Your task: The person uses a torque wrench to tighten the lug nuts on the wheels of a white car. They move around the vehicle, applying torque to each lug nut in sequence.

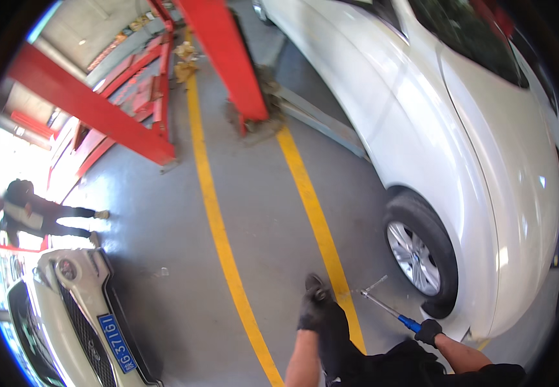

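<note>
Clamping one wrench [393,313] near one wheel [415,258] is the right hand's [429,331] grip; the left hand's [310,314] I cannot tell.

Flr [169,219] L free; wheel [417,257] ahead of R hand [429,331].

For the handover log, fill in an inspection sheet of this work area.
Surface: grey floor with yellow lines.
Job's things: blue-handled wrench; white car nearby, its wheel fitted.
Clutter: brownish items on the floor, too blurred to name.
Hands: right hand, gloved, grips the wrench; left hand, gloved, hold unclear.
Cables: nothing seen.
Surroundings: red posts, second car, another person at far left.
</note>
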Tool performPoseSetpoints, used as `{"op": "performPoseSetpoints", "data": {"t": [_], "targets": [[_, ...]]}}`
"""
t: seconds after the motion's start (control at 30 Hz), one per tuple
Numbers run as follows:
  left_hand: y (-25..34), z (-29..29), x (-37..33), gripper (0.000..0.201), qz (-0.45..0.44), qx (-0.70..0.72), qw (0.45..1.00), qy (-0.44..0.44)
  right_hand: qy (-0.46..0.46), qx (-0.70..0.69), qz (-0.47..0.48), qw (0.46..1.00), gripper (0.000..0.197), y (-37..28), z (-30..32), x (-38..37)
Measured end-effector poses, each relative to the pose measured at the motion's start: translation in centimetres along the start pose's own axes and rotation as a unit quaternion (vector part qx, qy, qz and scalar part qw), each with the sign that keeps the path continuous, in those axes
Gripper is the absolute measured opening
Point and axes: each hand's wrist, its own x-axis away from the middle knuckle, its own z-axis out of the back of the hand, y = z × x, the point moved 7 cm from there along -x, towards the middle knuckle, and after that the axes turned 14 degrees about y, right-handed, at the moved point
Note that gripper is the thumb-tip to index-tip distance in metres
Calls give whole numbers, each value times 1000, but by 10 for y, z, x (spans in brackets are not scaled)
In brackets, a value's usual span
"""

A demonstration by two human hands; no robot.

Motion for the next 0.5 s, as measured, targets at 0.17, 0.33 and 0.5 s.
{"op": "performPoseSetpoints", "data": {"t": [0.17, 0.33, 0.5], "targets": [[271, 38, 49, 35, -34, -71, 994, 82, 32, 15, 31, 999, 38, -107, 149, -64], [450, 35, 17, 41, -132, -8, 989, 60, 117, 14, 32, 993, 37, -213, 267, -130], [600, -3, -44, 41, -135, -41, 986, 94, 26, -74, -19, 997, 29, -360, 388, -194]]}}
